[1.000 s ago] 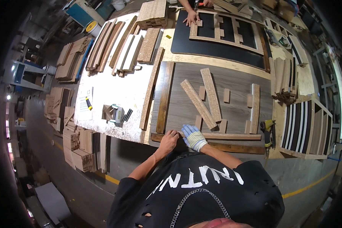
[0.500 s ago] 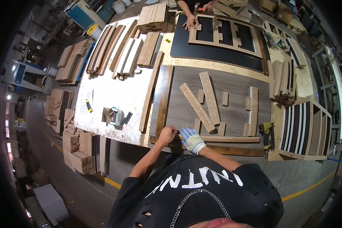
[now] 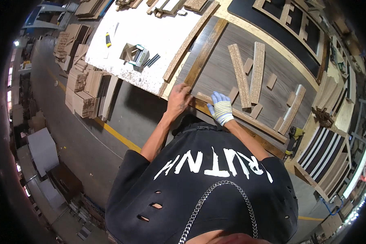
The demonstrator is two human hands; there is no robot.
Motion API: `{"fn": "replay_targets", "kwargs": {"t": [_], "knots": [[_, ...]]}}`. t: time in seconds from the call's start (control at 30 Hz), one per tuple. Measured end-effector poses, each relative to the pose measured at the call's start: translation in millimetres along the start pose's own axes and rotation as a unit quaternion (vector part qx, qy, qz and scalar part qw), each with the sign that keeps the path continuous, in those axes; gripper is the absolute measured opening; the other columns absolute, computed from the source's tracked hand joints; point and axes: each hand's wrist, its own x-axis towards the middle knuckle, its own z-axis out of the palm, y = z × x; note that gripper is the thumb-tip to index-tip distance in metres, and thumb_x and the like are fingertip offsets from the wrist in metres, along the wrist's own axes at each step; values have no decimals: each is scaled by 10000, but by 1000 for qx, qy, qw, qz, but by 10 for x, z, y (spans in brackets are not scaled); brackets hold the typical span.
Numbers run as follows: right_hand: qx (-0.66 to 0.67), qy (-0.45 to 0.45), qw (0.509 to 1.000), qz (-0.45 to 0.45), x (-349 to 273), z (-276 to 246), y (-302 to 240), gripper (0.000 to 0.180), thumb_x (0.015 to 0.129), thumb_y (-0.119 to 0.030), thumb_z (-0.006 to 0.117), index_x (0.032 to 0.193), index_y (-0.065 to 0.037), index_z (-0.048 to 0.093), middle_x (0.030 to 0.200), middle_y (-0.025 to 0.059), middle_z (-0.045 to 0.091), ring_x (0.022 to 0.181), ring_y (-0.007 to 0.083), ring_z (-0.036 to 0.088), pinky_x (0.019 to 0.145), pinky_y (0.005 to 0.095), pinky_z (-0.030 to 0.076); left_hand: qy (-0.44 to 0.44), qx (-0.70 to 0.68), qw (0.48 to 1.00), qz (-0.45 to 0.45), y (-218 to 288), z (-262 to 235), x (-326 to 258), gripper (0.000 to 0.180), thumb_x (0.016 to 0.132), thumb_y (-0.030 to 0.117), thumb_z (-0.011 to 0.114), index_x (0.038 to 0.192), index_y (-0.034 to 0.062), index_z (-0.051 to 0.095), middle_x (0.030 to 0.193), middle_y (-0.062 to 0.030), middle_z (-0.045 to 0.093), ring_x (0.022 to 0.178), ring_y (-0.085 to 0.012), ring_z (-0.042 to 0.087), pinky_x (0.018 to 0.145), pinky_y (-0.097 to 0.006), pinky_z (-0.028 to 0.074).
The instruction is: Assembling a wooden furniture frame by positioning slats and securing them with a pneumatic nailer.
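My bare left hand (image 3: pixel 179 99) is at the near left corner of a grey wood-grain panel (image 3: pixel 209 69), where two dark brown strips meet. Its fingers are curled together, and what they may hold is hidden. My right hand (image 3: pixel 222 110), in a white glove with yellowish stripes, lies with fingers stretched over a light chipboard strip (image 3: pixel 256 123) along the panel's near edge. A brown wooden strip (image 3: pixel 207 51) runs up the panel's left side. Two loose chipboard strips (image 3: pixel 239 75) and several small blocks (image 3: pixel 272 81) lie on the panel.
A yellow-and-black power tool (image 3: pixel 295 136) sits by the panel's near right corner. On the white table (image 3: pixel 105 61) to the left are an open small box (image 3: pixel 135 55), dark sticks and a yellow-handled cutter (image 3: pixel 108 40). Stacked boards (image 3: pixel 85 97) stand left; a black panel (image 3: pixel 280 38) with a frame lies beyond.
The view has tilted and turned, so the bench appears higher and rotated. My two hands stay near the same panel corner, the left with its fingers still curled. The co-worker's hands have left the view.
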Motion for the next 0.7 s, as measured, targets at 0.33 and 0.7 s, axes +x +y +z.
{"fn": "replay_targets", "kwargs": {"t": [0.33,0.7], "knots": [[70,-80,994,-6,155,-115,-30,446,869,-430,648,1033,-17,611,1150,190,579,1008,371,571,878,458,470,-113,39,978,172,-74,412,133,133,859,158,671,817,42,620,856,-118,580,843,-308,566,746,-407,478],[81,-92,992,8,183,-145,38,444,871,-398,664,1063,-1,608,1162,215,573,1038,385,556,925,467,448,-112,-72,991,-23,59,568,285,81,831,63,673,895,13,680,874,-147,613,855,-358,600,759,-426,493]]}}
